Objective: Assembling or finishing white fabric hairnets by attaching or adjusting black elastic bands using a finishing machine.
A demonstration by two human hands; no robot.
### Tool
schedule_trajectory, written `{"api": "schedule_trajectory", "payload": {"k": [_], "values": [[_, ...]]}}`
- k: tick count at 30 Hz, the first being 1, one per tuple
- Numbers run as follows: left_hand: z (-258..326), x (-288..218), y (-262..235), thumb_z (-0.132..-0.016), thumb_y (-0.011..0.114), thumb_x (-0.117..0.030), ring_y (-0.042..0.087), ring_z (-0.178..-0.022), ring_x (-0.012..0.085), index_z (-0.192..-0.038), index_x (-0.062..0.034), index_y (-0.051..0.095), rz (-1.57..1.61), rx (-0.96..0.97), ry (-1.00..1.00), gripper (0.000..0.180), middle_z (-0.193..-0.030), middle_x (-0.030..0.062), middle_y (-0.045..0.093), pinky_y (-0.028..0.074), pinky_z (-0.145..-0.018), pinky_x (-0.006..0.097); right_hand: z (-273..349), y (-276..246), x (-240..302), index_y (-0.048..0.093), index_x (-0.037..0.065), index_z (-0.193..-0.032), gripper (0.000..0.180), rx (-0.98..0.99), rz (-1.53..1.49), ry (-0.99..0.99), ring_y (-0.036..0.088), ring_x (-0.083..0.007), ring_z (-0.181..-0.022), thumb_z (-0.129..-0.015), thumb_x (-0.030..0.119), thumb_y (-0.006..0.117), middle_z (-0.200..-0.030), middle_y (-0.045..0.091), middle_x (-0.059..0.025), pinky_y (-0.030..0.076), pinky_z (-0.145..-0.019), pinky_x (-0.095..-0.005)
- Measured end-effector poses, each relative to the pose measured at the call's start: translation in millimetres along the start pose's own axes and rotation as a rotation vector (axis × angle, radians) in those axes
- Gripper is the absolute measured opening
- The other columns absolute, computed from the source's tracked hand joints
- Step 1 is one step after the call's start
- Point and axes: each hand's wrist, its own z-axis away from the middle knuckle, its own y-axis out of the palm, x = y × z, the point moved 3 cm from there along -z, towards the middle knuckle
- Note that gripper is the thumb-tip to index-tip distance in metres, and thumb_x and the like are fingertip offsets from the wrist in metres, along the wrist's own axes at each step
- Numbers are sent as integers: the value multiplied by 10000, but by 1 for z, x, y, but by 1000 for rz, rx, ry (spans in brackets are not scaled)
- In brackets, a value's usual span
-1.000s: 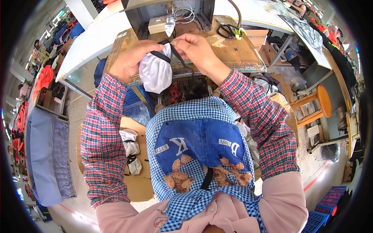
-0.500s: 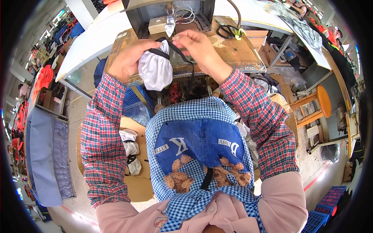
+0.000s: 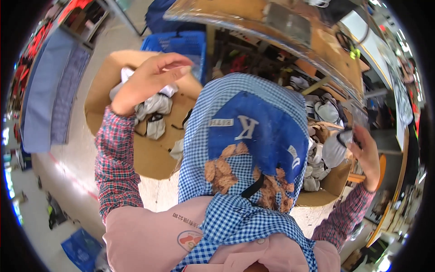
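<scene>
My right hand (image 3: 366,158) is out at the right, its fingers closed on a white fabric pouch (image 3: 335,150) with a black band. The pouch hangs above a cardboard box (image 3: 333,192), where several similar white pouches (image 3: 312,167) lie. At the left, my left hand (image 3: 152,81) hovers over another cardboard box (image 3: 158,163), its fingers stretched out and nothing seen between them. In that box are white pouches (image 3: 156,105) with black bands, apart from one another or loosely heaped. Both hands are slightly blurred.
A worn wooden worktable (image 3: 253,16) with a metal plate stands ahead. A blue plastic crate (image 3: 181,45) sits beneath its left end. My checked apron (image 3: 253,84) lies over my lap between the boxes. A grey-blue draped stand (image 3: 50,90) is at far left.
My left hand has let go of the white pouch and moved to the left box. My right hand has carried the pouch down to the right. The view has turned, with the worktable now farther up and right.
</scene>
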Motion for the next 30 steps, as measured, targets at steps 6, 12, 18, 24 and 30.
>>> {"api": "schedule_trajectory", "payload": {"k": [6, 12, 18, 24, 30], "values": [[95, 230, 66, -797, 727, -384, 606, -977, 224, -1155, 55, 588, -192, 174, -534, 584, -1061, 155, 652, 470, -875, 321, -9, 54, -26, 524, -29, -1242, 447, 39, -55, 75, 567, -151, -971, -877, 179, 675, -1098, 609, -90, 475, -801, -273], [89, 311, 161, -753, 698, -481, 640, -951, 379, -1015, 103, 640, -179, -8, -808, 643, -1019, 280, 651, 493, -831, 402, -26, 84, 44, 582, -2, -1176, 354, 95, 151, -90, 621, -233, -957, -849, 117, 649, -1087, 651, -140, 481, -853, -328], [78, 336, 179, -744, 690, -332, 669, -873, 315, -999, 55, 669, -30, -163, -711, 464, -919, 214, 680, 501, -797, 385, -38, 102, 85, 596, -24, -1122, 320, 96, 203, -251, 640, -286, -948, -841, 122, 641, -1039, 667, -175, 486, -836, -345], [48, 220, 59, -841, 664, -258, 531, -621, 90, -899, 47, 655, 143, -402, -502, 311, -659, 37, 585, 430, -571, 299, -50, 133, 134, 609, -22, -1082, 293, 104, 132, -488, 639, -325, -966, -853, 154, 660, -1034, 660, -179, 498, -821, -363], [22, 52, 13, -857, 669, -218, 518, -634, 65, -953, 38, 675, 122, -292, -178, 273, -698, -14, 600, 428, -571, 252, -71, 164, 207, 600, 24, -1143, 340, -94, -30, -889, 580, -333, -1100, -853, 186, 669, -1232, 584, -135, 477, -929, -382]]}}
